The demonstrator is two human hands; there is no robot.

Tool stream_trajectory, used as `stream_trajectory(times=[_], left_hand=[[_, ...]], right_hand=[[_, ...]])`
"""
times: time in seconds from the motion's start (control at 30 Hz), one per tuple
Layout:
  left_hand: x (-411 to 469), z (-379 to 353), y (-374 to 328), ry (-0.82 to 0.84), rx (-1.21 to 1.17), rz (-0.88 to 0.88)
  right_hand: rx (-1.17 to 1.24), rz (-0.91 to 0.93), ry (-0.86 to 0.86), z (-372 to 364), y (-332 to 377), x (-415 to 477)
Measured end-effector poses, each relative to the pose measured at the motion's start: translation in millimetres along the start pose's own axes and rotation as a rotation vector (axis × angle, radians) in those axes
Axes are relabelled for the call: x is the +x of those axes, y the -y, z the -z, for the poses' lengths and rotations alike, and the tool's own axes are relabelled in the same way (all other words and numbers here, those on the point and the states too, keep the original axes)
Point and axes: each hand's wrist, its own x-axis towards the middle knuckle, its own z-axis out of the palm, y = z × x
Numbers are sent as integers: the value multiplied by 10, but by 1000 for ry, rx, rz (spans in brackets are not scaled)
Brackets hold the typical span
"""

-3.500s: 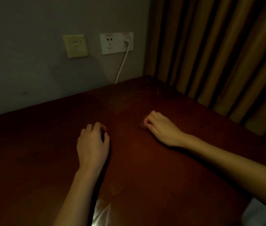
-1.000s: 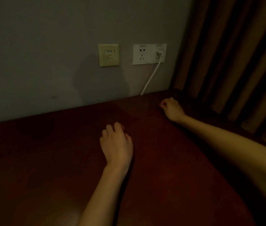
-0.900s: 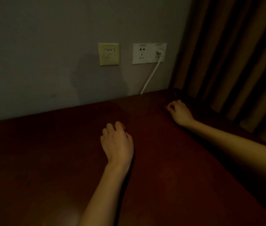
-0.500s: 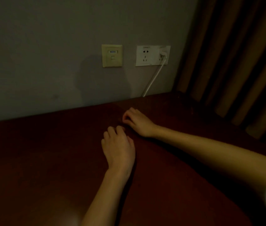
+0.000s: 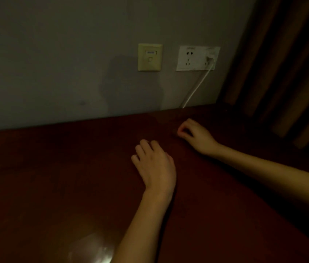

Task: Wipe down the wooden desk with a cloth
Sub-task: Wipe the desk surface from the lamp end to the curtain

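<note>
The wooden desk (image 5: 55, 177) is filling the lower half of the view, its dark reddish top lying flat. Its long axis is running left to right along the grey wall (image 5: 55, 54), with the back edge touching the wall and climbing slightly toward the right in this wide-angle view. Its far right corner is pointing into the angle where the wall is meeting the brown curtain (image 5: 286, 63).

The left hand (image 5: 156, 166) is resting palm down near the middle of the desktop. Its fingers are bending loosely at the knuckles with the tips tucking toward the wood, and they are grasping nothing that shows.

The right hand (image 5: 197, 135) is lying further back and to the right, near the back edge. Its forearm is stretching across the desk from the right side. Its fingers (image 5: 183, 128) are curling in toward the thumb, low against the surface (the light is too dim to tell whether they are pinching anything).

On the wall above the hands, a yellowish wall plate (image 5: 150, 57) is sitting just beside a white socket plate (image 5: 197, 58). A white cable (image 5: 197, 87) is hanging from the socket's right end, slanting down and left behind the desk's back edge. A pale glare patch (image 5: 91, 249) is shining on the near desktop, beside the left forearm.
</note>
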Motion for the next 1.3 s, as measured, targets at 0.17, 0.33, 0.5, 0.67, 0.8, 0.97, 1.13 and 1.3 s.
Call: stream_trajectory(times=[0.17,0.33,0.5,0.67,0.8,0.97,1.13,1.3], left_hand=[[4,-8,17,12,14,-3],[34,-17,41,27,18,0],[32,-72,52,-44,-6,-5],[13,-82,22,-71,-10,-8],[10,-96,9,-86,25,-9],[27,-86,27,-75,29,-39],[29,-66,59,0,22,-37],[29,-98,68,-64,-5,-53]], right_hand=[[107,150,122,-527,555,634],[72,-130,89,-678,255,1388],[-101,-351,-55,-272,-483,1203],[-111,-229,-20,-25,-407,507],[-44,55,83,-177,172,143],[31,154,131,-467,496,578],[-30,-113,50,-426,-105,1166],[-142,-426,-94,77,-1001,1020]])
